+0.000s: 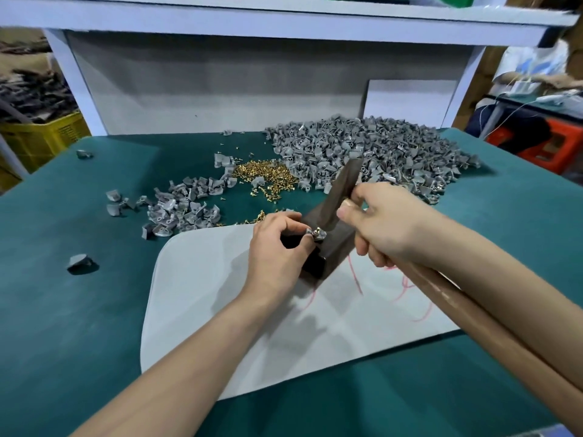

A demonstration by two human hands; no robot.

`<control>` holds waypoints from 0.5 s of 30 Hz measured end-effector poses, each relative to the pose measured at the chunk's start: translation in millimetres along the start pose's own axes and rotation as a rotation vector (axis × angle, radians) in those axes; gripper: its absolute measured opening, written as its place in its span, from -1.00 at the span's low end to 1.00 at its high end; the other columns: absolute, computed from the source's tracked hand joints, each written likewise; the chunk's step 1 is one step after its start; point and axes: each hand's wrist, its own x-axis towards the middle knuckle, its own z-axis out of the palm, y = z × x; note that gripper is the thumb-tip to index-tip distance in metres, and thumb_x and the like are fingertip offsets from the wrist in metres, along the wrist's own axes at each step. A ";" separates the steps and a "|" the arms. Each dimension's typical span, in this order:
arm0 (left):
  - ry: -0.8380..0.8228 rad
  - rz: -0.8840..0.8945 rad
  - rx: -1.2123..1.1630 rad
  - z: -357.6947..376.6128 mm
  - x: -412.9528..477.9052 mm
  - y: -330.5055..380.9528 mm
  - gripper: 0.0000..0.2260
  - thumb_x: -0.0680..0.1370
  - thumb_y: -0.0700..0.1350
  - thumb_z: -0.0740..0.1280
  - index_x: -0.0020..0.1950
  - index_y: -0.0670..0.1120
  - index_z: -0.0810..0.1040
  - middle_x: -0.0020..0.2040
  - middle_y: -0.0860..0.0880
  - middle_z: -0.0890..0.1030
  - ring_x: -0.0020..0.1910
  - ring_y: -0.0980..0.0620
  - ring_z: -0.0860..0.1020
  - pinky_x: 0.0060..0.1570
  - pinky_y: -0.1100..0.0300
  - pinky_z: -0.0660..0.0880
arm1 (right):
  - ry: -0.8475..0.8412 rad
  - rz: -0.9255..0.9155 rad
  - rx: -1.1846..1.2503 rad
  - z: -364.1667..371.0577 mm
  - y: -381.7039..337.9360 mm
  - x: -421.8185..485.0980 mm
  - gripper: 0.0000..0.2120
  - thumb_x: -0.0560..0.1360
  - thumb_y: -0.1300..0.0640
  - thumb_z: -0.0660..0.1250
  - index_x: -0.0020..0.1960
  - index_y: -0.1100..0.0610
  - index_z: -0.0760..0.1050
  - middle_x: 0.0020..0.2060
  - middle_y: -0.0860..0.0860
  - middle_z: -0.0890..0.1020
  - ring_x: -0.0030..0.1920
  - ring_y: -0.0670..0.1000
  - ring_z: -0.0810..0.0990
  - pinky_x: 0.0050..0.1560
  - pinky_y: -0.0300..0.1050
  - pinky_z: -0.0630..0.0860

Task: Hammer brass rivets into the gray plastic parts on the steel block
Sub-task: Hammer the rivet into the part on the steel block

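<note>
My left hand (277, 247) pinches a small gray plastic part (314, 237) on top of the dark steel block (318, 266). A brass rivet (318, 230) stands upright in the part. My right hand (388, 225) grips a hammer close to its dark metal head (337, 197), which sits just above and behind the rivet. The wooden handle (473, 313) runs back toward the lower right along my forearm.
The block stands on a white sheet (220, 310) with red marks, laid on the green table (79, 310). Behind lie loose brass rivets (268, 178), a large heap of gray parts (378, 152) at right and a smaller heap (183, 209) at left. A white shelf frame (79, 86) stands behind.
</note>
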 end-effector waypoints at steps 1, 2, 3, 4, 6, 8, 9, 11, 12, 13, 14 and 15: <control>0.001 -0.001 -0.012 -0.1 0.5 -0.2 -0.77 0.44 -0.29 0.42 -0.25 0.05 0.53 0.08 0.01 0.57 0.21 -0.01 0.45 0.22 0.20 0.32 | 0.009 -0.003 -0.029 1.6 0.4 0.5 -0.80 0.62 0.12 0.12 -0.11 0.23 0.34 -0.47 0.15 0.51 -0.66 0.03 0.38 -0.62 -0.25 0.31; 0.003 -0.004 -0.027 0.2 0.7 -0.2 -0.76 0.44 -0.29 0.43 -0.26 0.05 0.54 0.08 0.02 0.57 0.21 -0.01 0.45 0.25 0.12 0.35 | 0.021 -0.012 -0.061 1.9 0.6 0.8 -0.79 0.62 0.11 0.12 -0.10 0.23 0.34 -0.45 0.16 0.51 -0.65 0.04 0.38 -0.61 -0.24 0.31; 0.003 -0.011 -0.043 0.5 0.4 -0.6 -0.77 0.44 -0.29 0.43 -0.26 0.04 0.54 0.08 0.02 0.57 0.21 -0.01 0.46 0.27 0.04 0.37 | 0.035 -0.023 -0.088 1.0 -0.3 1.0 -0.79 0.62 0.10 0.12 -0.11 0.21 0.34 -0.43 0.16 0.50 -0.63 0.05 0.39 -0.60 -0.23 0.32; 0.004 -0.022 -0.064 1.1 -0.1 -1.0 -0.78 0.44 -0.28 0.43 -0.26 0.03 0.55 0.08 0.04 0.57 0.22 0.00 0.46 0.26 -0.03 0.38 | 0.059 -0.040 -0.108 -2.2 -2.4 1.0 -0.79 0.61 0.08 0.12 -0.12 0.18 0.33 -0.42 0.14 0.50 -0.61 0.06 0.40 -0.60 -0.22 0.33; 0.013 -0.054 -0.127 2.4 -1.3 -2.4 -0.79 0.44 -0.28 0.42 -0.28 0.01 0.56 0.08 0.10 0.56 0.22 0.01 0.46 0.27 -0.07 0.38 | 0.144 -0.088 -0.124 -11.7 -8.1 1.4 -0.80 0.61 0.04 0.15 -0.15 0.12 0.34 -0.40 0.09 0.49 -0.63 0.02 0.41 -0.63 -0.25 0.30; 0.030 -0.077 -0.181 3.6 -2.7 -2.9 -0.78 0.44 -0.29 0.41 -0.30 0.01 0.56 0.06 0.14 0.56 0.22 0.02 0.47 0.28 -0.06 0.38 | 0.223 -0.136 -0.125 -17.0 -11.8 2.7 -0.82 0.60 0.02 0.16 -0.12 0.09 0.38 -0.41 0.04 0.47 -0.66 -0.06 0.40 -0.69 -0.29 0.26; 0.034 -0.079 -0.191 4.3 -2.1 -2.8 -0.77 0.44 -0.30 0.42 -0.31 0.01 0.56 0.05 0.15 0.56 0.22 0.02 0.48 0.28 -0.06 0.38 | 0.216 -0.136 -0.175 -14.9 -14.3 2.0 -0.83 0.60 0.02 0.15 -0.10 0.09 0.38 -0.41 0.02 0.46 -0.63 -0.07 0.42 -0.70 -0.30 0.26; 0.028 -0.067 -0.195 4.0 -0.9 -2.5 -0.74 0.44 -0.32 0.43 -0.33 0.02 0.56 0.01 0.13 0.57 0.19 -0.01 0.50 0.27 -0.06 0.39 | 0.104 -0.124 -0.349 -0.2 -11.1 1.8 -0.83 0.62 0.04 0.11 -0.02 0.13 0.37 -0.33 0.02 0.46 -0.43 0.01 0.51 -0.62 -0.28 0.33; 0.024 -0.055 -0.199 2.9 -1.1 -2.6 -0.73 0.44 -0.33 0.43 -0.32 0.03 0.57 -0.01 0.12 0.57 0.17 -0.01 0.51 0.26 -0.05 0.40 | 0.043 -0.123 -0.391 5.3 -8.8 2.0 -0.83 0.62 0.05 0.10 0.00 0.15 0.37 -0.28 0.04 0.46 -0.37 0.05 0.52 -0.58 -0.26 0.35; 0.019 -0.047 -0.206 2.1 -1.2 -3.1 -0.73 0.44 -0.33 0.43 -0.32 0.03 0.57 -0.01 0.12 0.57 0.17 0.00 0.52 0.26 -0.04 0.40 | 0.016 -0.123 -0.388 5.4 -8.7 2.6 -0.83 0.62 0.06 0.10 0.00 0.16 0.37 -0.27 0.05 0.46 -0.38 0.05 0.50 -0.59 -0.27 0.36; 0.014 -0.050 -0.215 1.9 -1.0 -3.4 -0.74 0.45 -0.32 0.44 -0.31 0.03 0.58 0.00 0.12 0.57 0.16 0.02 0.52 0.26 -0.02 0.41 | 0.032 -0.120 -0.371 0.0 -9.8 4.7 -0.82 0.62 0.05 0.10 -0.01 0.15 0.37 -0.28 0.06 0.47 -0.44 0.02 0.48 -0.63 -0.28 0.35; 0.011 -0.061 -0.226 1.7 -1.6 -3.9 -0.75 0.45 -0.31 0.44 -0.31 0.03 0.59 0.01 0.13 0.58 0.17 0.04 0.52 0.26 -0.01 0.41 | 0.080 -0.128 -0.356 -7.6 -12.0 6.4 -0.82 0.62 0.04 0.12 -0.02 0.14 0.37 -0.29 0.06 0.48 -0.50 -0.01 0.46 -0.66 -0.28 0.33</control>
